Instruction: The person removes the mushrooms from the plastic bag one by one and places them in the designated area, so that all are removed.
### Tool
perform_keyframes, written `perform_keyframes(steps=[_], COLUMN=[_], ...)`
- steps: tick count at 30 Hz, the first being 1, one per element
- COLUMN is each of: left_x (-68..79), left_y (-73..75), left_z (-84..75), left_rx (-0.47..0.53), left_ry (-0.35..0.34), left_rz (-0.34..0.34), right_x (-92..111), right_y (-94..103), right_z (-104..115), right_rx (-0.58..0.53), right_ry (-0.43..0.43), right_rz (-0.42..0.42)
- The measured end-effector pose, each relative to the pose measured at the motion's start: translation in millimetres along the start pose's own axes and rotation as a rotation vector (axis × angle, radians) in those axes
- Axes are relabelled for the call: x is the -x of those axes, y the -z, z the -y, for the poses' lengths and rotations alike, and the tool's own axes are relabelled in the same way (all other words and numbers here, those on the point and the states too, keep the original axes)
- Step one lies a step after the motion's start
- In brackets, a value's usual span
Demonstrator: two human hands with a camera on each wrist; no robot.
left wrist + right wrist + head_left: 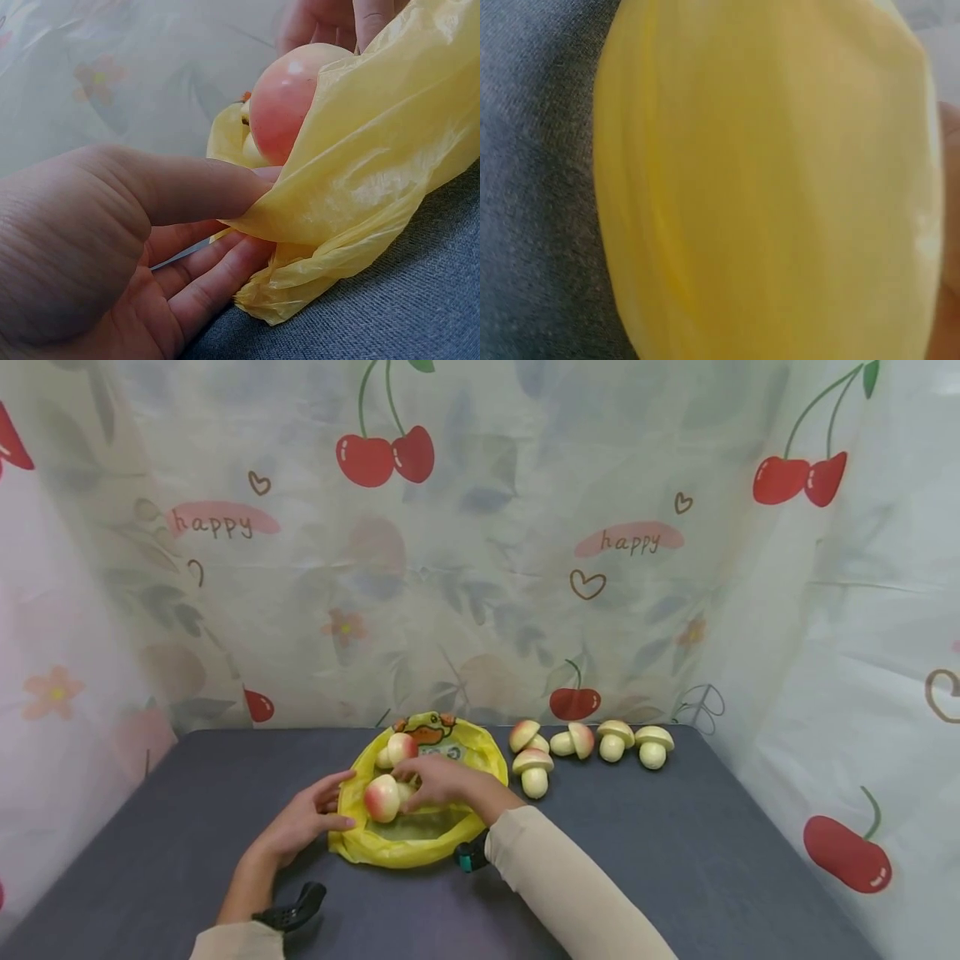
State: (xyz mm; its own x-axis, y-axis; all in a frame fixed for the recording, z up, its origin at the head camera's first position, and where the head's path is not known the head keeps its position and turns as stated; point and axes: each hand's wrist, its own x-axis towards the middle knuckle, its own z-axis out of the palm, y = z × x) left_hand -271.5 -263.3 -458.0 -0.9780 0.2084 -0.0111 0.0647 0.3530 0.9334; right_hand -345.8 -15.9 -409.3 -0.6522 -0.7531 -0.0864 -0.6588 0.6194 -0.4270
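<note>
A yellow plastic bag lies on the dark table with its mouth spread wide and a printed cartoon at its far side. My left hand pinches the bag's left rim between thumb and fingers, plain in the left wrist view. Over the bag's opening, my right hand holds a toy mushroom by the stem, its pinkish-red cap turned left. Behind it, a second toy mushroom rests in the bag. In the right wrist view, the bag's yellow side hides most of the right hand.
To the right of the bag, several toy mushrooms stand or lie near the table's back edge. A patterned curtain with cherries encloses the dark table at the back and sides.
</note>
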Motion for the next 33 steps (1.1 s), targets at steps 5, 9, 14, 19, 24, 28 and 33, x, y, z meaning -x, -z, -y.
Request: perform_keyframes(steps=[5,9,14,19,24,28,33], left_x=[0.6,0.4,0.0,-1.4,-2.5,-2.5,-2.0], left_y=[0.5,0.8,1.3,1.4,1.5,1.0,0.5], left_z=[0.6,0.1,-1.4,-0.9,-0.4,-0.2,-0.9], left_rx=[-0.003,-0.002,-0.001,0.0,0.022,0.032,0.031], left_ry=[0.009,0.011,0.003,0.004,0.027,0.04,0.04], left_rz=[0.0,0.004,0.003,0.002,0.007,0.005,0.007], right_x=[0,0,4,11,22,31,46], right_y=[-0.5,0.6,3.6,7.3,13.6,18.8,24.7], right_z=[2,4,3,-3,-8,-12,-18], right_rx=[-0.004,-0.008,-0.009,-0.013,-0.026,-0.06,-0.046], right_ry=[0.013,0.01,0.028,0.033,0.036,0.031,0.063], right_rz=[0.009,0.007,-0.021,-0.044,-0.108,-0.164,-0.256])
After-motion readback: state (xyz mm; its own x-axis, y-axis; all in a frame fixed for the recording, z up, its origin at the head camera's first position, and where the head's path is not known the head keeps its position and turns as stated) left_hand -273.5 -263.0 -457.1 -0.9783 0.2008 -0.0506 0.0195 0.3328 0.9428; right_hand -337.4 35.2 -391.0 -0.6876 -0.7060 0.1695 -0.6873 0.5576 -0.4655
